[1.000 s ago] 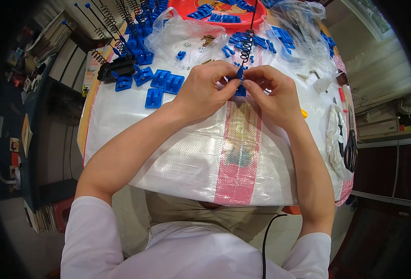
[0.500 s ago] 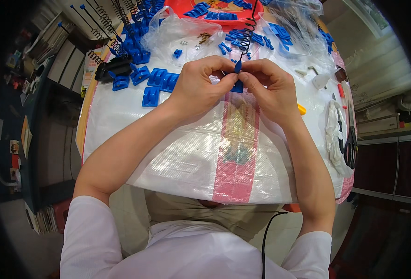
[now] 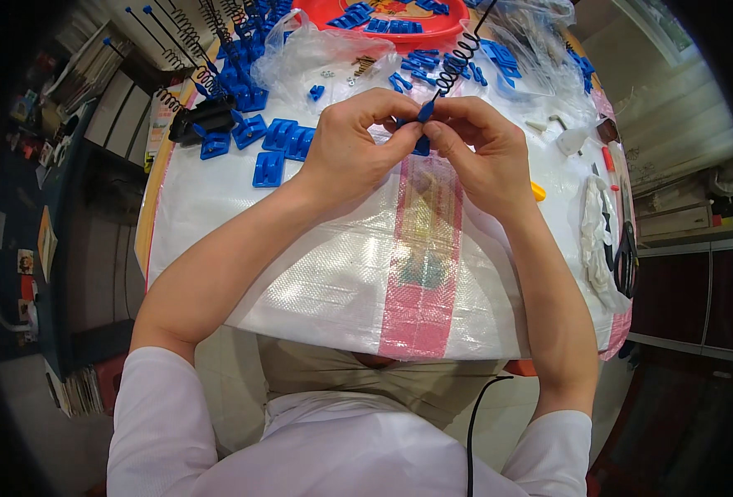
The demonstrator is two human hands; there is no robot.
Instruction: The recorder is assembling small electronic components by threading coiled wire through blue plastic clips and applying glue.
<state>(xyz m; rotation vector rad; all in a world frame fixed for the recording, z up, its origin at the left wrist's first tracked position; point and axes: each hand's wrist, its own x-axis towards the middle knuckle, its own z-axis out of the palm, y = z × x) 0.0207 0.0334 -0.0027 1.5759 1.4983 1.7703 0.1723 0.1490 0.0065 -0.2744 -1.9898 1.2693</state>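
Observation:
My left hand (image 3: 358, 145) and my right hand (image 3: 478, 145) meet above the middle of the table, fingertips pinched together on a small blue plastic part (image 3: 423, 116). A black coiled spring on a thin rod (image 3: 459, 60) rises from that part toward the far side. A second bit of blue plastic shows just below the fingers. Both forearms reach in from the lower edge over the white woven sheet (image 3: 316, 265) that covers the table.
Blue plastic brackets (image 3: 279, 141) lie left of my hands beside a black part (image 3: 200, 120). More springs on rods (image 3: 184, 37) stand at the back left. A red tray (image 3: 399, 16) with blue pieces, clear bags (image 3: 316, 50), and black scissors (image 3: 627, 248) at the right edge.
Both hands have lifted slightly and drawn nearer to me with the blue part and spring; the fingers have shifted their pinch on it.

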